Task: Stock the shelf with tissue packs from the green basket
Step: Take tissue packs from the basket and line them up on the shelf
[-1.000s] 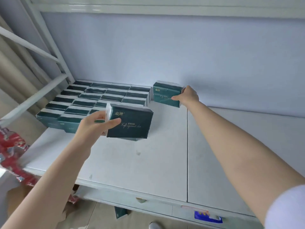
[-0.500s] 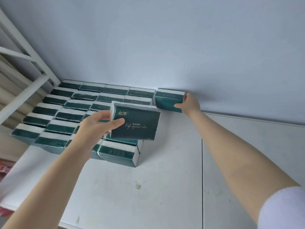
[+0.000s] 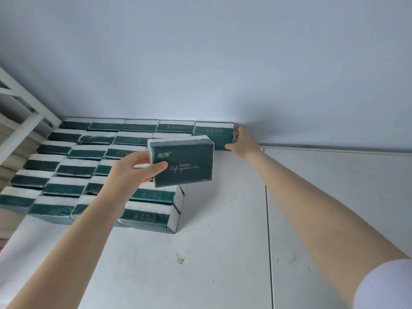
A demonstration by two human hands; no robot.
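Item: white painted shelf board (image 3: 223, 253), carrying a block of dark green plastic-wrapped tissue packs with white paper ends (image 3: 73, 170), lying in rows to the far side and left of the left hand. Left hand (image 3: 136, 169): gripping one dark green tissue pack with gold lettering (image 3: 181, 162), thumb across the printed face and fingers behind, keeping it raised above the near-right part of the block, apart from the shelf. Right hand (image 3: 244, 141): reaching to the back corner, fingers curled around the right end of a second dark green pack (image 3: 213, 134), which is sitting at the right end of the rearmost row, against the pale blue back wall (image 3: 223, 63); whether the grip is firm or only pressing cannot be told. Green basket: not appearing in view. Judged stage: rear row is gaining its end pack; the raised pack is waiting for a slot, probably just in front of the right hand. Risks, as judgement: the soft wrapped packs are yielding under pressure, so a hard shove from the right hand could be buckling the rear row or skewing its neighbour. The raised pack, pinched at one corner only, could be twisting and dropping onto the block beneath, knocking the loosely seated front packs out of line. Lowering it crooked could be leaving a gap.
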